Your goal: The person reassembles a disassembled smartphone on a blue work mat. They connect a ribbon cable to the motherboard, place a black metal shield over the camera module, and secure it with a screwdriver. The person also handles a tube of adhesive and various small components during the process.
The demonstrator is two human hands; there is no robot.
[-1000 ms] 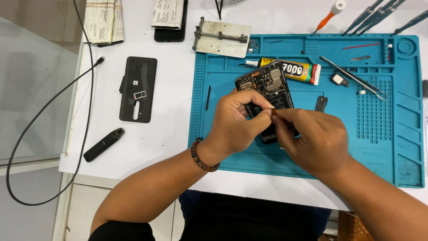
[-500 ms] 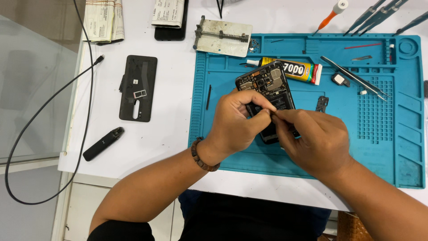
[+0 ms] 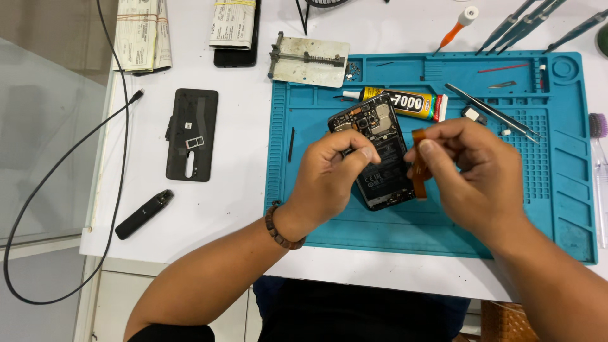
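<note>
Opened phone (image 3: 378,154): back cover already off, dark battery and circuit board bared, lying flat on the mat directly under and between both sets of fingers; disassembly judged well along, the orange ribbon cable (image 3: 418,166) lifted clear of the body, the rest of the innards not yet removed. Left hand (image 3: 329,177): fingers pinched together over the phone's middle, pressing on it; whether they hold a small tool cannot be told. Right hand (image 3: 475,174): thumb and forefinger clamped on the upper end of the ribbon cable, a thin, flexible, glossy strip hanging free beside the phone's right edge. Blue mat (image 3: 443,234): rubbery, matte, moulded with trays and a studded grid, beneath both hands on the white desk (image 3: 215,215). Beyond the fingers: yellow-and-black glue tube (image 3: 405,101), soft metal, touching the phone's top corner; steel tweezers (image 3: 494,113) to its right; scuffed metal board clamp (image 3: 309,61) at the mat's far edge. Well left of the fingers: black plastic back cover (image 3: 191,134), inner side up; a slim black pen-shaped device (image 3: 144,214) nearer.
</note>
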